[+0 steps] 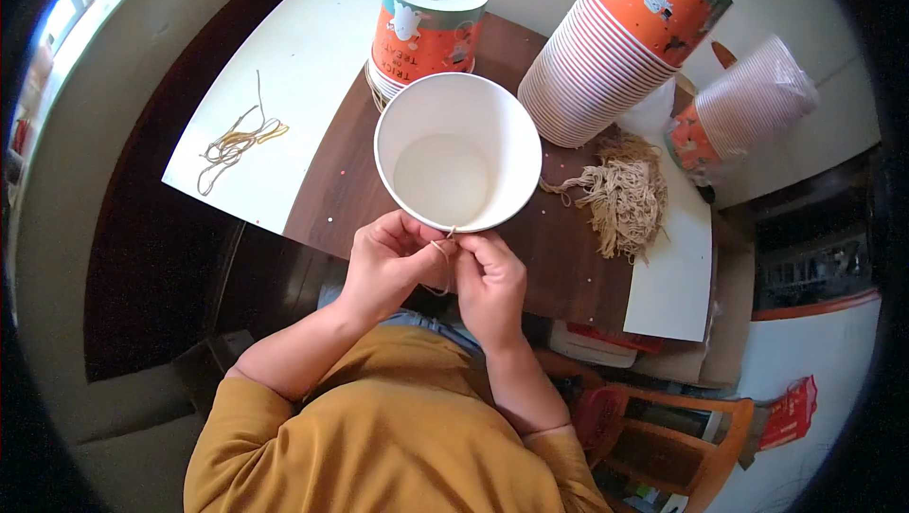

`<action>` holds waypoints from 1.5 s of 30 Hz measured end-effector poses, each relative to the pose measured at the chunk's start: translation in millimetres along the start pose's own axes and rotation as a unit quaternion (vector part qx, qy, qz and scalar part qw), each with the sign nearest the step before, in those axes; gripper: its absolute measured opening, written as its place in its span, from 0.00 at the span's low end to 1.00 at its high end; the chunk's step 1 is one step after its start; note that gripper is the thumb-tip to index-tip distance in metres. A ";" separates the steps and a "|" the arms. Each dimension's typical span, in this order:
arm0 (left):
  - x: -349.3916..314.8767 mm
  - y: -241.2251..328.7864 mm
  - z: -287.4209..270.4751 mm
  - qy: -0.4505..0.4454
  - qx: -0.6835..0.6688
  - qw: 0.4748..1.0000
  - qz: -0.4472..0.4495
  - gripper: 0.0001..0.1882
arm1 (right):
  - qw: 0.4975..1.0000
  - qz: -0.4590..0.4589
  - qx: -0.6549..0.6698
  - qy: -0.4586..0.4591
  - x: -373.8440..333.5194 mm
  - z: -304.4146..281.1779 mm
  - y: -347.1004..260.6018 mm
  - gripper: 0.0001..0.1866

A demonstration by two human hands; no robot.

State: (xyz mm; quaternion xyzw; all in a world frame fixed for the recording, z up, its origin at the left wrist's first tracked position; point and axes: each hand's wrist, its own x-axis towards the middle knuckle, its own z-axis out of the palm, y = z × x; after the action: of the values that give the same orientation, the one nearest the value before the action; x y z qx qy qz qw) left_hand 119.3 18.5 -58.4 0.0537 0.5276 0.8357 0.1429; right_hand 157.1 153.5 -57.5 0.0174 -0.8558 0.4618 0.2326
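A white-lined paper bucket (458,148) stands tilted toward me at the table's near side, its inside bare. At its near rim both hands pinch a thin beige cord (441,250), a loop of which hangs between them. My left hand (386,255) has thumb and forefinger closed on the cord at the rim. My right hand (490,281) is closed on the same cord just to the right, fingertips almost meeting the left ones. The bucket's outer wall and any cord below the rim are hidden.
Behind stands an upside-down orange bucket (428,35). A tall leaning stack of nested buckets (606,63) rises at back right, near a tangled heap of beige cords (625,196). A plastic-wrapped stack (748,110) is farther right. Loose cords (232,145) lie left; a wooden chair (686,437) stands lower right.
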 end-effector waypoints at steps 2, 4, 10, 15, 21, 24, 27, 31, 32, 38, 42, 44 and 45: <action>1.1 2.2 -3.9 0.000 -0.020 1.000 -0.003 0.05 | 0.968 0.156 0.182 -0.078 0.8 -2.1 1.1 0.12; 2.2 8.0 -6.3 0.006 -0.014 1.000 -0.011 0.06 | 0.931 0.202 0.293 -0.081 -0.9 1.9 -1.5 0.13; 2.8 7.5 -10.2 0.024 0.004 1.000 -0.005 0.06 | 0.757 0.315 0.568 -0.066 -1.5 15.6 -5.2 0.14; 1.3 9.2 -7.6 0.019 0.030 0.999 0.001 0.06 | 0.735 0.340 0.584 -0.058 -1.9 17.6 1.1 0.14; -2.8 11.6 -0.2 0.034 0.178 0.979 0.096 0.08 | 0.688 0.374 0.619 -0.058 3.3 12.0 -7.0 0.11; 5.7 4.7 -10.4 0.027 0.444 0.803 0.396 0.12 | 0.691 0.380 0.613 -0.045 4.0 11.4 -13.2 0.12; 7.7 7.2 -9.9 0.009 0.476 0.751 0.458 0.14 | 0.706 0.367 0.605 -0.029 2.5 10.9 -17.6 0.12; 9.6 11.7 -7.3 0.000 0.513 0.715 0.475 0.14 | 0.729 0.352 0.587 -0.011 -0.7 12.6 -18.3 0.12; 10.3 13.1 -7.0 -0.008 0.519 0.709 0.477 0.14 | 0.745 0.358 0.563 0.007 -1.4 13.2 -18.3 0.12; 18.3 22.3 -11.8 -0.075 0.508 0.697 0.501 0.14 | 0.709 0.387 0.590 -0.008 8.4 8.2 -14.6 0.10; 16.9 22.4 -15.8 -0.049 0.449 0.762 0.464 0.12 | 0.667 0.390 0.634 -0.042 6.0 4.7 7.7 0.10; 16.6 22.3 -16.3 -0.039 0.438 0.784 0.439 0.11 | 0.664 0.416 0.618 -0.061 9.4 3.8 13.6 0.11; 16.6 21.9 -17.2 -0.029 0.426 0.805 0.413 0.09 | 0.663 0.417 0.618 -0.061 11.8 1.1 12.3 0.11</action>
State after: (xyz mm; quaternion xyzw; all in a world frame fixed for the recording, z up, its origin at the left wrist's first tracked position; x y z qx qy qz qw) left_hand 95.3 -0.3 -47.2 0.3460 0.7540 0.5054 -0.2374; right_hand 143.2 161.8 -62.7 -0.1735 -0.3038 0.9313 -0.1015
